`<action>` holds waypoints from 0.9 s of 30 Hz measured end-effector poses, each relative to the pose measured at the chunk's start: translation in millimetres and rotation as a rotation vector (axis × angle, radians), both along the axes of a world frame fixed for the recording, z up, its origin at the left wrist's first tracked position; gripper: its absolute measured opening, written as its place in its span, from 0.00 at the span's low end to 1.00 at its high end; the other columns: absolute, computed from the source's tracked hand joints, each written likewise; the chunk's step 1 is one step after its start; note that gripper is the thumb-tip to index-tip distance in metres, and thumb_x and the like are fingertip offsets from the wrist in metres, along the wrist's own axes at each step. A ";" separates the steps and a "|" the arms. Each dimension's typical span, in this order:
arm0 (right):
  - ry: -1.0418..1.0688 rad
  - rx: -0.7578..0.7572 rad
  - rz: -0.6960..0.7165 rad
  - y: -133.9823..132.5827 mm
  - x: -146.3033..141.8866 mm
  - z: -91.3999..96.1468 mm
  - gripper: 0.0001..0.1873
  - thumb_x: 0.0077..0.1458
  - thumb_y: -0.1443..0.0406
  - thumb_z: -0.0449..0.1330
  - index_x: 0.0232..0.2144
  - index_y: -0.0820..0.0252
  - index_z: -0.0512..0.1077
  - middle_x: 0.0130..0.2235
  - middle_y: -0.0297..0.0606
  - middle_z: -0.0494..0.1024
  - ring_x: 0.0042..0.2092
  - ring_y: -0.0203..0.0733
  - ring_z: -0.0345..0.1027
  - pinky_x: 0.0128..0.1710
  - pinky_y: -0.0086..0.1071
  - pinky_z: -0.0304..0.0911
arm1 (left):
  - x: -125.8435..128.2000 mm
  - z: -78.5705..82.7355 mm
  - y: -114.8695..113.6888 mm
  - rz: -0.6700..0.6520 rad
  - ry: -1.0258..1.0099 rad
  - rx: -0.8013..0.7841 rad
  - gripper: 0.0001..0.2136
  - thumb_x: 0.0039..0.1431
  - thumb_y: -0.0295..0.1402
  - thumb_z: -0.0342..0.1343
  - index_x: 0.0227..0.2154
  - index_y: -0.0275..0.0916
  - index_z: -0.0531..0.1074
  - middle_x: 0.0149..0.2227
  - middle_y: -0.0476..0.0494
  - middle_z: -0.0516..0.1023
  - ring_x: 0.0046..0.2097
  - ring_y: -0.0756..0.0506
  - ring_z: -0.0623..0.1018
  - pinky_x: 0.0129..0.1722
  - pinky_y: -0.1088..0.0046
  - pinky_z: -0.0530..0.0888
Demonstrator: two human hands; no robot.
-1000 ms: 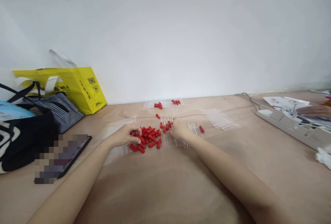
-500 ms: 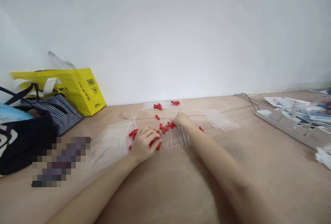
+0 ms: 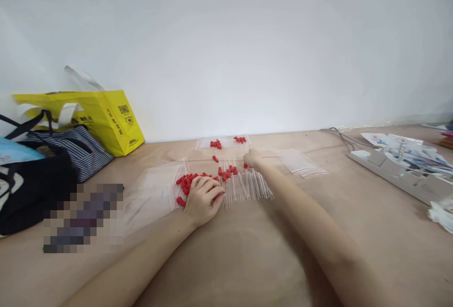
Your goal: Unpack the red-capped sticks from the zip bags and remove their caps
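Note:
My left hand (image 3: 204, 199) lies at the right edge of a pile of red rubber bulbs (image 3: 185, 182), its fingers curled towards the thumb beside the ends of thin clear tubes (image 3: 235, 190). Whatever it may pinch is hidden. Beyond the tubes, my right hand (image 3: 252, 158) is closed, and a red bulb (image 3: 245, 166) shows just under its fingers. Several clear tubes fitted with red bulbs, droppers (image 3: 227, 173), lie between the hands, with their tubes pointing towards the wall. One single red bulb (image 3: 215, 158) rests a little farther back.
Near the wall lies a clear zip bag (image 3: 226, 142) with more red-bulbed droppers. Flat zip bags lie left (image 3: 152, 189) and right (image 3: 300, 163). A yellow bag (image 3: 116, 123) and a striped pouch (image 3: 88, 151) stand left; a white power strip (image 3: 396, 174) and papers (image 3: 406, 141) are right.
My right hand has moved slightly right and away from the row of droppers. My left hand has shifted a little right, uncovering more of the bulb pile. Clear tubes at the right have spread outwards.

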State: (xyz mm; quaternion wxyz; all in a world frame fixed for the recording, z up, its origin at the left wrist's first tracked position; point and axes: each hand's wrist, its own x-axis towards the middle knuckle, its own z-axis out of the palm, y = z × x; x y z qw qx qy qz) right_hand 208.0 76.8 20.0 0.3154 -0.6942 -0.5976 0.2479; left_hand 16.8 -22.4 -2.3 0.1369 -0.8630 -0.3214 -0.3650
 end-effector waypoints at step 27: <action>-0.557 0.989 0.454 -111.9 16.0 -44.8 0.11 0.54 0.69 0.50 0.35 0.54 0.71 0.28 0.33 0.76 0.39 0.37 0.66 0.55 0.45 0.39 | 25.9 -0.4 -6.0 0.055 0.078 0.170 0.05 0.56 0.32 0.50 0.30 0.42 0.71 0.28 0.51 0.77 0.35 0.46 0.71 0.49 0.55 0.54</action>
